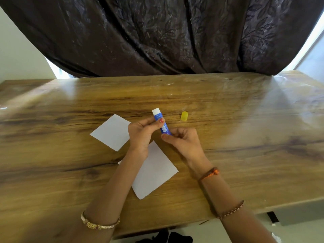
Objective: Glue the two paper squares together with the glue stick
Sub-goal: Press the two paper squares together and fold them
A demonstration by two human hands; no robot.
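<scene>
A blue glue stick (pixel 160 121) with its white glue tip exposed points up and away, held above the table. My left hand (pixel 142 134) grips its upper body, and my right hand (pixel 182 141) pinches its lower end. One white paper square (pixel 111 132) lies flat to the left of my hands. A second white paper square (pixel 154 171) lies nearer to me, partly hidden under my left wrist. The yellow cap (pixel 184 116) rests on the table to the right of the glue stick.
The wooden table (pixel 245 120) has a glossy top, with its near edge just below my forearms. A dark patterned curtain (pixel 157 35) hangs behind the far edge. Dark cloth lies on the floor below the table.
</scene>
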